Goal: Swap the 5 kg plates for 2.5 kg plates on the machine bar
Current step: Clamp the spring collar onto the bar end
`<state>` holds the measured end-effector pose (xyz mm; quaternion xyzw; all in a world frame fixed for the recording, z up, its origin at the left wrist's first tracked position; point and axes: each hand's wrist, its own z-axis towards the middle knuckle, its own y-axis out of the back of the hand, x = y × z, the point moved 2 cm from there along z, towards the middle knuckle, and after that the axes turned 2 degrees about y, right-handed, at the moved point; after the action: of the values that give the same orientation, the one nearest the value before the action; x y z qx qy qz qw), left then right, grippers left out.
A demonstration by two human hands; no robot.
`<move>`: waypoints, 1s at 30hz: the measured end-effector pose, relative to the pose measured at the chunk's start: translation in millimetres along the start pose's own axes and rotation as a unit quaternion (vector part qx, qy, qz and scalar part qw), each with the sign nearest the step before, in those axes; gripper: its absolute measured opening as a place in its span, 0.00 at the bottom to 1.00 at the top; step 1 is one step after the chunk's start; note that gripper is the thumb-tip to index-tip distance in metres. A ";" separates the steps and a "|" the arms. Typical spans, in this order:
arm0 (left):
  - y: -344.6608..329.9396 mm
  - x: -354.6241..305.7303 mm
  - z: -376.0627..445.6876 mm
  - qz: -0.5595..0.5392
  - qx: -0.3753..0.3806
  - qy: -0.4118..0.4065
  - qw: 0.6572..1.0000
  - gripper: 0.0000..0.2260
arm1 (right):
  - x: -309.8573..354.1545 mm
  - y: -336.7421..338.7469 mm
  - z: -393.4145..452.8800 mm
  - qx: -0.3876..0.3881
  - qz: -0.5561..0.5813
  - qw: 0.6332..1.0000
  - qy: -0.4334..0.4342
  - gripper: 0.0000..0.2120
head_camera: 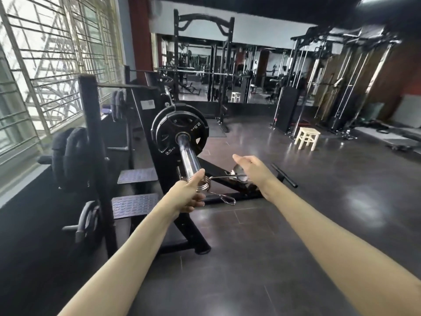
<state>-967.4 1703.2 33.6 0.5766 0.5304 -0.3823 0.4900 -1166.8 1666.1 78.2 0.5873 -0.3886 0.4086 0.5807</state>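
2.5 kg plate (180,132) already on the bar (188,156); my left hand (188,195) grips the spring collar (204,184) at the bar's end, right hand (252,171) holds its handle, collar not yet seated.

1. Floor (262,236): dark glossy tiles, window glare on the right side.
2. Machine frame (182,224) stands on it, black base feet flat on the tiles.
3. Bar sleeve (188,156) carries one 2.5 kg plate (180,131), seated far in.
4. Two tread plates (134,205) sit at the frame's left.
5. White stool (307,137) on floor, well apart, far right.
6. Storage pegs left hold black plates (70,156).
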 end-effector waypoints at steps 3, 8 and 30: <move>-9.2 8.5 -7.1 -0.018 -0.008 -0.004 1.000 0.24 | -17.7 0.1 -13.2 0.066 0.228 0.964 -0.122 0.43; -23.6 27.2 -15.9 -0.059 -0.030 0.026 0.997 0.24 | -55.9 -10.3 -40.1 0.112 0.332 0.917 -0.189 0.63; -21.4 28.8 -14.3 -0.102 -0.058 0.100 0.988 0.28 | -52.1 -18.0 -42.5 0.158 0.405 0.876 -0.210 0.68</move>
<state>-985.5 1723.0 5.8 0.5253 0.6538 -0.3393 0.4261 -1170.3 1708.1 22.8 0.5349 -0.6354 0.5307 0.1688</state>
